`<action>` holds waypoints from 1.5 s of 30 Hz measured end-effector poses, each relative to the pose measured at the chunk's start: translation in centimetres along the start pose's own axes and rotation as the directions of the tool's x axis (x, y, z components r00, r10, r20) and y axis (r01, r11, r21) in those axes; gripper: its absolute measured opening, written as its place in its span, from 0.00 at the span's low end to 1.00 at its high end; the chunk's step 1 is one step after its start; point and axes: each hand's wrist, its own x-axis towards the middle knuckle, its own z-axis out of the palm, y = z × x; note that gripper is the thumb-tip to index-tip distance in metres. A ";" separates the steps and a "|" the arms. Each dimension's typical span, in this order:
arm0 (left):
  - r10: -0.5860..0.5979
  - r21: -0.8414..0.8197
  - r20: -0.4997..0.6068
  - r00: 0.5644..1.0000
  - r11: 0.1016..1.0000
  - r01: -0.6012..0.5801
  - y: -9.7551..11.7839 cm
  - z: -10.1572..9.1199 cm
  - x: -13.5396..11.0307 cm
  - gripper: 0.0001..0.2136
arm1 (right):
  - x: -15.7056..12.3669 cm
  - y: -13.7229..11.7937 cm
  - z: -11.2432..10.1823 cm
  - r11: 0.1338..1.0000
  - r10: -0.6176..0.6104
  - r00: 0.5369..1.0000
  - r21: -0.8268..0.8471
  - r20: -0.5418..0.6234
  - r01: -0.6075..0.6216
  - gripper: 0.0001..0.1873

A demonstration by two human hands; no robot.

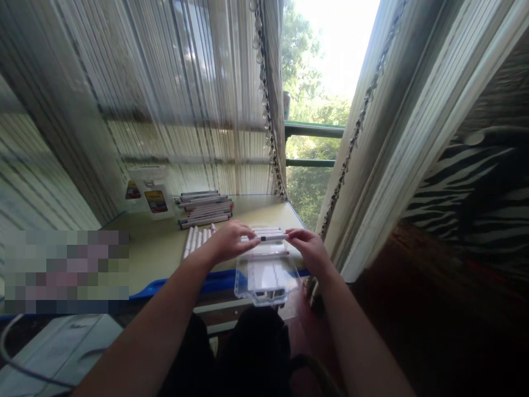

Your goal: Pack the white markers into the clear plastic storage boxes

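Between my two hands a white marker (273,238) with a dark band is held level by its ends. The fingers of my left hand (233,241) pinch its left end, and my right hand (308,247) grips its right end. Right below is a clear plastic case (268,275), lying over the table's front edge. Inside the case a marker with reddish ends (268,254) lies crosswise, and more white markers show at its far end. Left of my left hand, several white markers (194,241) lie side by side, partly hidden by the hand.
A pile of markers (206,209) lies farther back on the yellowish table (149,242) with a blue edge. Behind it stands a clear package with labels (155,193). Striped curtains (198,110) hang along the back and right, around an open window. A blurred-out patch covers the left.
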 end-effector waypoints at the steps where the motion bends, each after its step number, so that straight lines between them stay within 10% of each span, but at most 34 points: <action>1: 0.005 -0.010 -0.006 1.000 1.000 -0.006 0.1 0.3 -0.2 0.14 | 0.0 0.0 0.0 1.000 -0.012 1.000 0.001 0.002 0.012 0.06; 17: -0.090 -0.031 -0.267 0.960 0.996 0.085 0.6 2.2 -1.9 0.10 | 0.3 -0.1 0.2 0.996 0.078 0.991 0.047 -0.106 -0.073 0.16; 25: -0.175 -0.018 -0.211 0.962 0.984 0.176 -0.6 2.4 -2.2 0.13 | 0.2 0.1 0.2 0.964 0.004 0.999 -0.265 -0.040 -0.015 0.16; 32: -0.189 0.070 -0.186 0.964 0.976 0.204 -0.6 2.2 -2.2 0.13 | 0.1 0.8 1.0 0.714 -0.174 0.985 -0.688 0.007 0.132 0.10; 45: -0.243 0.122 -0.131 0.961 0.958 0.259 -0.8 2.5 -2.2 0.15 | 0.2 1.0 1.0 0.665 -0.162 0.986 -0.735 0.035 0.135 0.09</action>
